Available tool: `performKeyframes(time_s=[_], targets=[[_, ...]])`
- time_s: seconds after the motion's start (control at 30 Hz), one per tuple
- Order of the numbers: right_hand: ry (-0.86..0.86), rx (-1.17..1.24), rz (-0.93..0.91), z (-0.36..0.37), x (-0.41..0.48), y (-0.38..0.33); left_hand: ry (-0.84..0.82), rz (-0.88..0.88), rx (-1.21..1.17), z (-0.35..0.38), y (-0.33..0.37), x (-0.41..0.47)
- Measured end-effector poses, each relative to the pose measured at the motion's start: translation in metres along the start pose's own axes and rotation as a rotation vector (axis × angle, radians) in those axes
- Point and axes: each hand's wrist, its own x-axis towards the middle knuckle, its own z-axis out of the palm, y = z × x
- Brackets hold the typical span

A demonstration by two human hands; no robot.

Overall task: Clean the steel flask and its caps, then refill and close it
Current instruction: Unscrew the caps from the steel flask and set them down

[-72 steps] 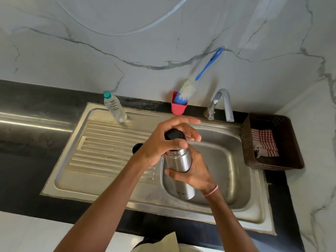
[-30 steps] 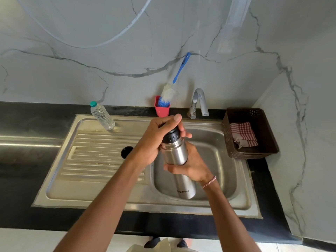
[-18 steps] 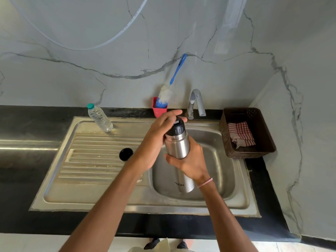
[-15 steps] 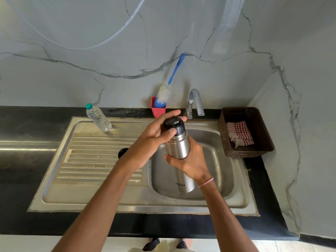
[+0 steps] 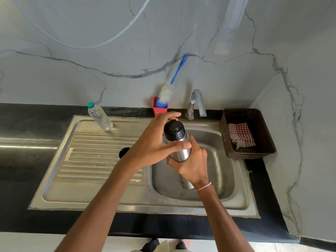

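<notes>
I hold the steel flask [image 5: 179, 154] tilted above the sink basin [image 5: 223, 171]. My right hand [image 5: 192, 165] grips its body from the right. A black cap [image 5: 173, 130] sits on the flask's mouth. My left hand [image 5: 154, 144] wraps round that cap, with the fingers behind it and the thumb stretched across the steel shoulder just below it. A second black cap [image 5: 124, 151] lies on the ribbed drainboard [image 5: 94, 157], partly hidden by my left wrist.
A plastic water bottle [image 5: 100, 118] stands at the back left of the drainboard. A blue bottle brush [image 5: 166, 94] leans in a red cup [image 5: 159, 110] beside the tap [image 5: 197, 102]. A brown basket [image 5: 265, 135] with a checked cloth [image 5: 241, 134] sits to the right.
My left hand has kept shifting round the black cap, its thumb now lower across the flask's shoulder. The flask stays in my right hand over the basin. The camera view has risen slightly.
</notes>
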Motion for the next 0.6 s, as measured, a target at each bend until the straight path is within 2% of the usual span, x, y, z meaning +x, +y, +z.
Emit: performKeyframes(time_s=[0.07, 0.1, 0.47, 0.53, 0.6], targets=[[0.014, 0.027, -0.005, -0.003, 0.002, 0.001, -0.163, 0.016, -0.076, -0.012, 0.000, -0.003], [0.018, 0.031, -0.011, -0.005, 0.002, 0.002, -0.180, 0.035, -0.075, -0.016, 0.000, -0.003], [-0.005, 0.013, -0.016, 0.004, 0.005, 0.002, 0.151, 0.074, 0.302, -0.018, 0.001, 0.009], [0.002, 0.014, -0.008, 0.006, 0.005, 0.002, 0.209, 0.030, 0.246, -0.019, 0.004, 0.009], [0.016, 0.030, -0.005, 0.006, 0.006, 0.000, 0.240, -0.067, 0.061, -0.023, 0.005, 0.006]])
